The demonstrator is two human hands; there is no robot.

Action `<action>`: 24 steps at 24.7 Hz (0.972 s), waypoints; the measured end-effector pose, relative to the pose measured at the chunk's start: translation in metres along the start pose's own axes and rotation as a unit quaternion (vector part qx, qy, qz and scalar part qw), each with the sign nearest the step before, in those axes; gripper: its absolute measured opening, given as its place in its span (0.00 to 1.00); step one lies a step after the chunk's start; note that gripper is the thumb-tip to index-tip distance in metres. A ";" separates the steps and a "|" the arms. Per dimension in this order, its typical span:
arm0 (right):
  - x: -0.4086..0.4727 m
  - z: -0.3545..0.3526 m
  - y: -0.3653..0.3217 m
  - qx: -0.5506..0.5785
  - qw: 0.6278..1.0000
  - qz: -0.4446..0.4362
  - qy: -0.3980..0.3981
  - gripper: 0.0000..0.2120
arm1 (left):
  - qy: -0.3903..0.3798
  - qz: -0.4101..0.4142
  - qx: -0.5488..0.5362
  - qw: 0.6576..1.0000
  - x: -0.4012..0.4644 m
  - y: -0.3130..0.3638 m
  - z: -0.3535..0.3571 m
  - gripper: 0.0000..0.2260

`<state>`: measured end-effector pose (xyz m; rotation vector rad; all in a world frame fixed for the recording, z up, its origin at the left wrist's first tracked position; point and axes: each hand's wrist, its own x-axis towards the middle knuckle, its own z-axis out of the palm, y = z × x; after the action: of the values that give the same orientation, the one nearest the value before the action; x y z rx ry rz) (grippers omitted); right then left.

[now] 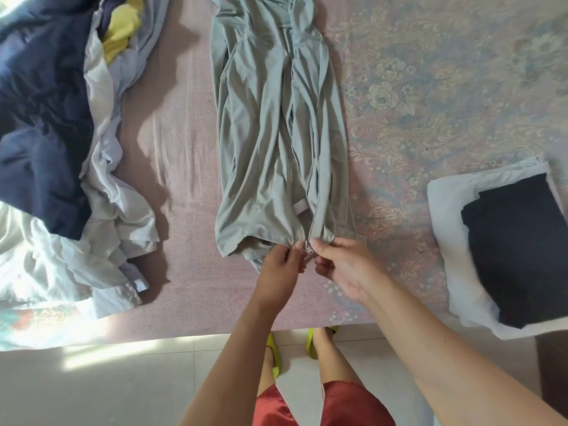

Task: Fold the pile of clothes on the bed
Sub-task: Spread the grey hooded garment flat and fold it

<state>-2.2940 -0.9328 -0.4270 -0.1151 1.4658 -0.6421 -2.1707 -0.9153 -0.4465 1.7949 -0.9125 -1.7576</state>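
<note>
A long, wrinkled grey-green zip-front garment of thin, smooth fabric (276, 133) lies stretched lengthwise on the pink floral-patterned bedsheet (430, 87), its hem at the near edge of the bed, where a person standing at the bedside works on its zipper; the left hand (281, 270) pinches the hem on one side of the zipper's foot while the right hand (341, 265), thumb and forefinger curled together, pinches the small metal zipper slider (308, 249) and the other side of the hem. To the left of the garment sits an unfolded heap of clothes (76, 179) – a navy-blue piece on top of pale blue and white ones, with a yellow item (123, 29) showing at its far end. To the right of the garment, near the bed's edge, rests a folded stack: a dark navy folded garment (516, 247) on a larger white folded one (455, 241). Below the garment's hem, on the pale tiled floor (123, 388), the person's lime-green slippers (275, 355) and rust-red satin shorts (338, 407) are visible
</note>
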 end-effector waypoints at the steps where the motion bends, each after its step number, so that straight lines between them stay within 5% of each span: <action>1: -0.001 0.001 0.001 -0.010 1.000 -0.004 -0.001 0.05 | 0.007 -0.014 -0.025 1.000 0.000 0.000 0.001 0.14; 11: 0.001 0.001 0.020 -0.178 0.975 -0.082 0.108 0.13 | -0.001 -0.023 -0.008 1.000 -0.003 -0.012 0.009 0.15; 13: -0.003 -0.003 0.021 -0.301 0.917 -0.190 0.178 0.13 | 0.010 -0.058 -0.048 0.997 -0.003 -0.015 0.011 0.14; 15: -0.008 -0.008 0.019 -0.356 0.871 -0.308 0.140 0.16 | 0.030 -0.098 -0.120 0.988 -0.001 -0.016 0.010 0.13; 18: 0.000 -0.014 0.021 -0.445 0.836 -0.319 -0.031 0.18 | 0.036 -0.136 -0.220 0.965 0.006 -0.015 0.006 0.11; 24: 0.023 -0.022 0.016 -0.586 0.702 -0.404 -0.025 0.04 | 0.001 -0.140 -0.220 0.965 0.004 -0.024 0.004 0.11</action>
<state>-2.3098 -0.9234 -0.4572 -1.8491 1.5257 -0.2497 -2.1719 -0.9012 -0.4673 1.6812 -0.2357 -1.9388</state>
